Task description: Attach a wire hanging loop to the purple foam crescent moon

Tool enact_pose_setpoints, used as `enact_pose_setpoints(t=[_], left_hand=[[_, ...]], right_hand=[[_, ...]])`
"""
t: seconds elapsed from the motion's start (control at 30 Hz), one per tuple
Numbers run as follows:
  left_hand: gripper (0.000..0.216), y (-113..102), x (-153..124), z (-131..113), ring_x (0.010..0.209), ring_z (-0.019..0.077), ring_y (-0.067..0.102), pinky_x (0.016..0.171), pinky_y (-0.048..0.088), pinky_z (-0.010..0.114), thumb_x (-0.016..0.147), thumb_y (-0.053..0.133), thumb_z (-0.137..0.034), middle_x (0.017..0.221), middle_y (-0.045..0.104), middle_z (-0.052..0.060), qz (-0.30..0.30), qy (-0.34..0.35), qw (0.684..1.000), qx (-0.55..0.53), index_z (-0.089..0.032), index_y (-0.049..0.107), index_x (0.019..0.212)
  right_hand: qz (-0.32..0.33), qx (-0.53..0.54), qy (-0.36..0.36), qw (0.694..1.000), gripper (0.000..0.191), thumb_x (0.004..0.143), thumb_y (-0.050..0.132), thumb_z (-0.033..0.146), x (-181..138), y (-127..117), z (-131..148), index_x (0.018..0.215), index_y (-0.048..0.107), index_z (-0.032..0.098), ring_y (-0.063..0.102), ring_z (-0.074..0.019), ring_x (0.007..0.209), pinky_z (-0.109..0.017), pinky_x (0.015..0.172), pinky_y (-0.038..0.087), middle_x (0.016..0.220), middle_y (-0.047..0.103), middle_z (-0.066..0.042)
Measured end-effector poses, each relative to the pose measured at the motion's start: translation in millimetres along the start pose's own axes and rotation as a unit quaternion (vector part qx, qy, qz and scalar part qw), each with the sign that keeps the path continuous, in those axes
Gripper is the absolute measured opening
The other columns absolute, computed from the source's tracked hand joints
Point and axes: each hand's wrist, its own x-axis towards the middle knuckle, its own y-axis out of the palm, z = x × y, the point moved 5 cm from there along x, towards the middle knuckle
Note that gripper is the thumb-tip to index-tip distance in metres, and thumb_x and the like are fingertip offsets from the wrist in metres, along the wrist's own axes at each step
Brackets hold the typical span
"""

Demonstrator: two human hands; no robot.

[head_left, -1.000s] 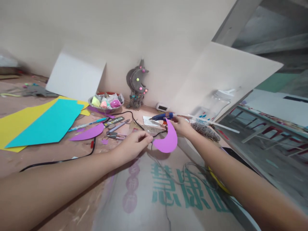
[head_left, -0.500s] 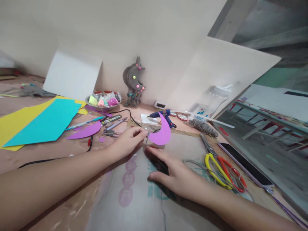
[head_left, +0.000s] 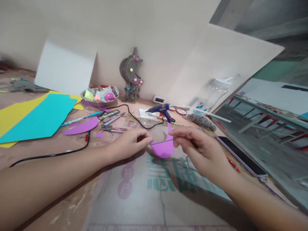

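Note:
My left hand (head_left: 128, 144) pinches the tip of a purple paper crescent (head_left: 164, 148) held just above the table. My right hand (head_left: 199, 149) pinches a thin grey thread (head_left: 161, 141) that stretches across the crescent towards my left fingers. A blue glue gun (head_left: 162, 110) lies beyond the crescent on a white paper scrap, its black cord (head_left: 60, 153) trailing off to the left. A printed plastic sheet (head_left: 154, 192) lies under both hands.
Teal (head_left: 40, 117) and yellow (head_left: 14, 117) paper sheets lie at the left beside another purple cut-out (head_left: 81, 126), pens and a bowl of coloured bits (head_left: 99, 96). A grey moon ornament (head_left: 131, 75) leans on the wall. A phone (head_left: 240, 155), twine bundle (head_left: 201, 121) and plastic jar (head_left: 214, 96) sit at the right.
My right hand left the glue gun lying on the table, passed flat over the sheet, then rose and pinched the thread across the crescent. My left hand kept its hold.

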Motion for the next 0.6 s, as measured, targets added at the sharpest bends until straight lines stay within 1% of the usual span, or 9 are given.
enact_pose_setpoints(t=[0.1,0.17,0.23,0.3,0.33,0.43,0.6], left_hand=[[0.025,-1,1,0,0.063,0.0118,0.049,0.058,0.034,0.023,0.087,0.044,-0.033,0.067,0.053,-0.002,0.003,-0.01,1.0,-0.009,-0.016,0.054,0.072],[0.024,-1,1,1,0.063,0.0119,0.049,0.058,0.035,0.023,0.087,0.044,-0.033,0.067,0.054,-0.002,0.005,-0.023,1.0,-0.012,-0.016,0.054,0.072],[0.024,-1,1,2,0.062,0.0117,0.049,0.058,0.035,0.023,0.086,0.045,-0.033,0.066,0.053,-0.003,0.007,-0.03,0.999,-0.013,-0.016,0.054,0.072],[0.025,-1,0,1,0.06,0.0115,0.048,0.057,0.034,0.023,0.086,0.045,-0.034,0.065,0.053,-0.003,0.011,-0.032,0.999,-0.012,-0.016,0.054,0.071],[0.025,0,0,1,0.06,0.0115,0.047,0.056,0.034,0.023,0.086,0.044,-0.034,0.065,0.052,-0.003,0.014,-0.031,0.999,-0.01,-0.016,0.055,0.071],[0.025,0,0,0,0.061,0.0118,0.047,0.056,0.034,0.023,0.086,0.044,-0.034,0.066,0.053,-0.002,0.021,-0.025,0.999,-0.002,-0.016,0.055,0.072],[0.023,1,0,0,0.061,0.0117,0.048,0.057,0.034,0.023,0.086,0.045,-0.033,0.067,0.054,-0.002,0.028,-0.019,0.999,0.01,-0.016,0.055,0.073]], right_hand=[[0.0,-0.087,0.016,0.996,0.024,0.089,0.044,0.019,10,-8,-19,0.105,0.061,0.022,0.057,-0.0141,0.069,-0.026,0.062,0.045,0.08,0.064,-0.002],[0.026,-0.109,0.04,0.993,0.022,0.088,0.046,0.023,15,-9,-34,0.101,0.064,0.022,0.059,-0.0163,0.073,-0.029,0.065,0.046,0.088,0.067,-0.004],[0.071,-0.086,0.064,0.992,0.019,0.085,0.051,0.027,18,-5,-44,0.093,0.068,0.022,0.061,-0.0178,0.077,-0.03,0.068,0.046,0.089,0.069,-0.004],[0.11,-0.043,0.085,0.989,0.014,0.081,0.058,0.03,18,0,-50,0.083,0.07,0.022,0.062,-0.0177,0.076,-0.029,0.068,0.047,0.083,0.07,-0.002],[0.118,-0.025,0.094,0.988,0.012,0.078,0.061,0.03,18,1,-51,0.079,0.07,0.021,0.062,-0.0172,0.074,-0.028,0.067,0.047,0.079,0.07,-0.002],[0.098,-0.004,0.115,0.989,0.013,0.076,0.063,0.031,16,3,-55,0.073,0.069,0.021,0.062,-0.0162,0.07,-0.027,0.066,0.047,0.075,0.07,-0.001],[0.042,0.004,0.142,0.989,0.018,0.076,0.061,0.033,13,10,-65,0.073,0.069,0.018,0.059,-0.0148,0.063,-0.026,0.061,0.045,0.072,0.069,-0.002]])
